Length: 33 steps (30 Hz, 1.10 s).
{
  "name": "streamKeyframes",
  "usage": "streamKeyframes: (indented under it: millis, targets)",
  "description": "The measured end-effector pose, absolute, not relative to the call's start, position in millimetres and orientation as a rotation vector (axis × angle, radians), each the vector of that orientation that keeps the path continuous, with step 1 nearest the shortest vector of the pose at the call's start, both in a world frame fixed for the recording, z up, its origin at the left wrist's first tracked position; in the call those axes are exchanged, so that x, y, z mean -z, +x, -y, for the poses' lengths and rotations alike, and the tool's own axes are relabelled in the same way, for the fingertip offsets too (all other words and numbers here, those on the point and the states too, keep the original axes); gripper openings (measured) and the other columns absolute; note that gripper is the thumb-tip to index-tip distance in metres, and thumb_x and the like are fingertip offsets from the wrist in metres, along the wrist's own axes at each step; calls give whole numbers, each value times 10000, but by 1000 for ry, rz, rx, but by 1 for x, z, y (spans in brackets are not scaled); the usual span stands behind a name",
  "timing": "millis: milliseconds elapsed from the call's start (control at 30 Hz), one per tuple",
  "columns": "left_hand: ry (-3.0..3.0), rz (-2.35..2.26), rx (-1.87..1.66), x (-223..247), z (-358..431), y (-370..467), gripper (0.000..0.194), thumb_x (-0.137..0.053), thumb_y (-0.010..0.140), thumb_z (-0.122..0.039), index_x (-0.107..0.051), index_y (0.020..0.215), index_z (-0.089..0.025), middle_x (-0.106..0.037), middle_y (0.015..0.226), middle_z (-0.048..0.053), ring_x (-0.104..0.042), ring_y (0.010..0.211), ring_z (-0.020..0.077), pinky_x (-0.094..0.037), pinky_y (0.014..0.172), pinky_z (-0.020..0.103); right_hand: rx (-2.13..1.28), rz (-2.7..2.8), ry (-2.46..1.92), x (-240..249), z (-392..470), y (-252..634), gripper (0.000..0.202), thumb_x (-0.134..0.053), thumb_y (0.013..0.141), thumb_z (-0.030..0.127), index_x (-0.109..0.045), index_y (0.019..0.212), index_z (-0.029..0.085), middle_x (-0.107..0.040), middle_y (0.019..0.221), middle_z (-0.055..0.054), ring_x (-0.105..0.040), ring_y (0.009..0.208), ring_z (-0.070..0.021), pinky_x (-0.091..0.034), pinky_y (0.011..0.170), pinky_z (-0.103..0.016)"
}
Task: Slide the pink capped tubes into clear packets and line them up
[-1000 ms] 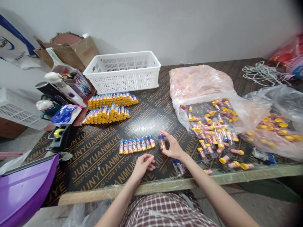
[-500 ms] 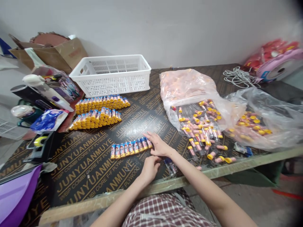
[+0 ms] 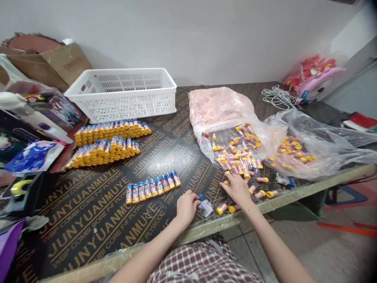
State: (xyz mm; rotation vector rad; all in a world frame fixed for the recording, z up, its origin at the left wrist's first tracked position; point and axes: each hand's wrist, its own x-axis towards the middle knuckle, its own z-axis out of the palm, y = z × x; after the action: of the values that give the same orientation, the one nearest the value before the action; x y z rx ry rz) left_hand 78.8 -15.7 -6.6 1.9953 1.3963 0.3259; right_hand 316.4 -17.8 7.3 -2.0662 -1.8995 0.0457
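My left hand (image 3: pixel 187 207) is near the table's front edge, fingers curled with thumb and forefinger together at the corner of some clear, blue-topped printed plastic sleeves (image 3: pixel 205 207). Whether a sleeve is pinched between them is hard to see. To the right, my right hand (image 3: pixel 238 191) reaches over loose clear tubes (image 3: pixel 246 167) with yellow caps and pink contents. Its fingers are apart, with a yellow-capped tube (image 3: pixel 226 182) by the fingertips. Left of my hands lies a slanting row of labelled tubes (image 3: pixel 153 187), blue at one end and yellow at the other.
Stacked labelled tubes (image 3: pixel 103 151) lie before a white plastic basket (image 3: pixel 123 96). A large plastic bag (image 3: pixel 220 104) and a second clear bag (image 3: pixel 318 157) of tubes are on the right. A coiled cord (image 3: pixel 279 97) and pink fan (image 3: pixel 319 84) stand behind. A tape dispenser (image 3: pixel 23 192) is far left.
My right hand has left the end of the labelled row and moved right to the loose tubes. My left hand now touches the sleeves. The view has turned right.
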Motion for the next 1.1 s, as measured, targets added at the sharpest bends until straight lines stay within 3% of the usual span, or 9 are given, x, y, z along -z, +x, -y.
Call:
streamKeyframes:
  millis: [167,433,633,833,1100]
  targets:
    - [1895,-1389,-419,8,15,79,66,-649,744,-166,-642,790,-212,-635,729,-15,-572,714,142,-352,658,240,-87,1855,-2105,-2,20,309,264,-544,779,208,-634,1017,140,-629,838,-112,-594,808,-268,-467,703,-368]
    - [1804,-1385,-536,7,11,76,84,-675,664,-150,-600,636,-175,-574,710,-15,-517,654,121,-345,612,230,-202,1709,-1902,-29,11,284,375,-518,773,226,-576,1135,151,-621,914,-69,-578,677,-169,-495,659,-301]
    - [1354,-1205,-729,1,12,75,90,-617,664,-154,-531,647,-174,-567,590,-37,-513,573,106,-380,580,220,-434,1495,-1623,-53,11,252,229,-552,804,272,-646,987,172,-615,864,-64,-578,692,-168,-497,588,-280]
    - [604,-1094,-907,-17,4,46,297,-758,516,-152,-602,768,-135,-643,616,-21,-531,513,74,-419,541,190,-712,1288,-1391,-57,24,226,176,-617,805,299,-649,948,202,-604,963,-61,-631,824,-170,-553,710,-297]
    - [309,-1091,-1162,-37,-20,7,337,-869,454,-306,-675,640,-103,-659,623,9,-554,536,63,-449,519,165,-755,1368,-1281,-58,37,195,176,-600,833,243,-662,998,236,-584,1002,-66,-624,884,-178,-577,753,-310]
